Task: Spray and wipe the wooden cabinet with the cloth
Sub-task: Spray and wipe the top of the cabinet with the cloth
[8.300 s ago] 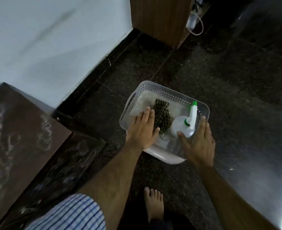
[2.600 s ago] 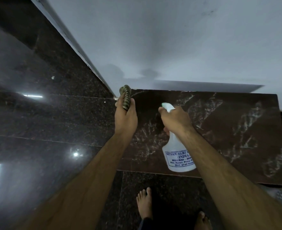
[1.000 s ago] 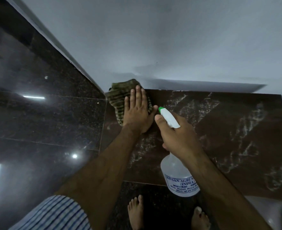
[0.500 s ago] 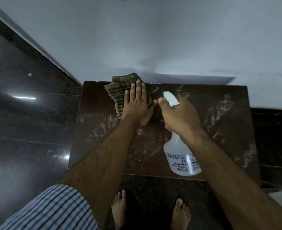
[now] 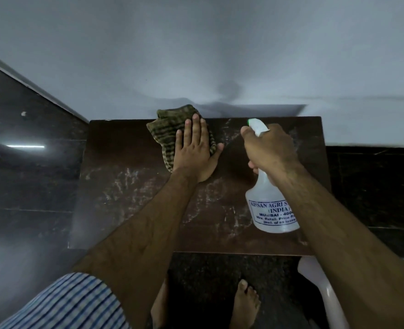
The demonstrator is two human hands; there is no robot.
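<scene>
The dark wooden cabinet top (image 5: 134, 205) fills the middle of the view, streaked with pale smears. A green-and-brown checked cloth (image 5: 166, 131) lies bunched near its far edge by the wall. My left hand (image 5: 195, 150) presses flat on the cloth, fingers spread and pointing at the wall. My right hand (image 5: 268, 148) grips the neck of a white spray bottle (image 5: 271, 210) with blue printed text. The bottle's green-tipped nozzle points toward the wall, and it hangs above the right half of the top.
A pale wall (image 5: 220, 55) rises directly behind the cabinet. Glossy black stone floor (image 5: 25, 181) lies to the left and right. The white rim of a plastic basket (image 5: 315, 276) shows at the lower right, beside my bare feet (image 5: 246, 302).
The view has shifted so the whole cabinet top is centred. My left hand stays flat on the cloth near the far edge; my right hand with the bottle has moved slightly right.
</scene>
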